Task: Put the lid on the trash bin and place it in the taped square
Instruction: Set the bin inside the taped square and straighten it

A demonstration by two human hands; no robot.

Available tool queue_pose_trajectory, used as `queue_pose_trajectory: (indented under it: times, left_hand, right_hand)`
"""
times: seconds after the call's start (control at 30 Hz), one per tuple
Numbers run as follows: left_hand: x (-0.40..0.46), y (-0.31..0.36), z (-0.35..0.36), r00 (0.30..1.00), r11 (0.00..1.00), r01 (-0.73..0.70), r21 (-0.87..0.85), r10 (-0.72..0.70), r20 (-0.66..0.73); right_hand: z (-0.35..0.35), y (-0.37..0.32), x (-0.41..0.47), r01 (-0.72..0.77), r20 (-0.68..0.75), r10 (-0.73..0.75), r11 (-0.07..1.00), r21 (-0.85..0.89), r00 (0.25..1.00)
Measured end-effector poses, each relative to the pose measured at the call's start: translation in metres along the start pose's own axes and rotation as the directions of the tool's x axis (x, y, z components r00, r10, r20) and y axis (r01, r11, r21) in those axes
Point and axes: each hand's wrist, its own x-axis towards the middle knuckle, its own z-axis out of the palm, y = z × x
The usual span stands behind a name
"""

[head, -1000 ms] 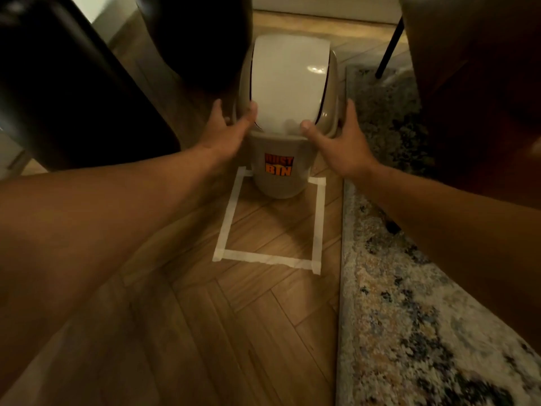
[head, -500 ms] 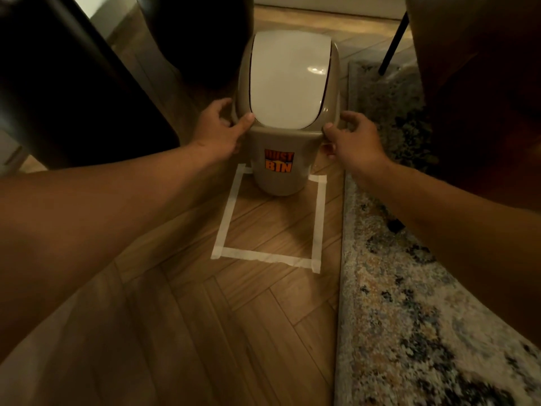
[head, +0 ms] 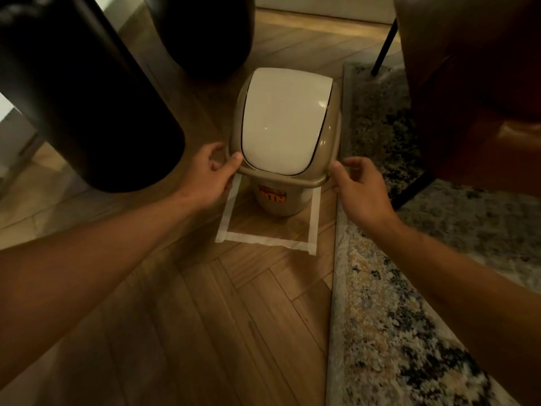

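A beige trash bin (head: 276, 205) with an orange label stands inside the white taped square (head: 265, 238) on the wooden floor. Its lid (head: 285, 121), beige with a white swing flap, sits on top of the bin. My left hand (head: 212, 174) grips the lid's rim on the left, thumb on top. At the right side, my right hand (head: 358, 186) holds the rim, fingers curled around its edge. The lid hides the bin's upper body and the far side of the taped square.
A dark cylindrical object (head: 87, 92) stands at the left, another dark one (head: 205, 33) behind the bin. A patterned rug (head: 395, 303) runs along the right of the square. On the rug stands a brown leather chair (head: 474, 83) with thin black legs.
Both hands closed on the lid's rim and brought the bin toward me, so it now stands inside the taped square rather than at its far edge.
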Motion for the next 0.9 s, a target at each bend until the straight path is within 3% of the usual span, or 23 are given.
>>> queue_pose_trajectory:
  times: [0.23, 0.5, 0.67, 0.9]
  left_hand:
    - [-0.008, -0.001, -0.004, 1.0, 1.0, 0.002, -0.024, -0.002, 0.001]
    - [0.017, 0.036, 0.002, 1.0, 0.998, -0.005, -0.06, 0.004, -0.021]
    - [0.024, 0.036, -0.001, 0.999, 1.0, -0.032, 0.0, 0.032, -0.003]
    - [0.023, 0.032, 0.001, 0.998, 0.999, -0.018, -0.045, 0.021, 0.065]
  right_hand:
    - [-0.003, -0.004, -0.003, -0.006, 0.039, 0.003, 0.997, 0.078, 0.999]
    - [0.003, -0.011, 0.021, -0.058, -0.027, 0.064, 0.983, 0.173, 0.998]
    - [0.011, -0.006, 0.02, -0.041, 0.014, 0.039, 0.988, 0.148, 0.999]
    - [0.015, -0.007, 0.02, -0.023, 0.024, 0.021, 0.996, 0.088, 0.999]
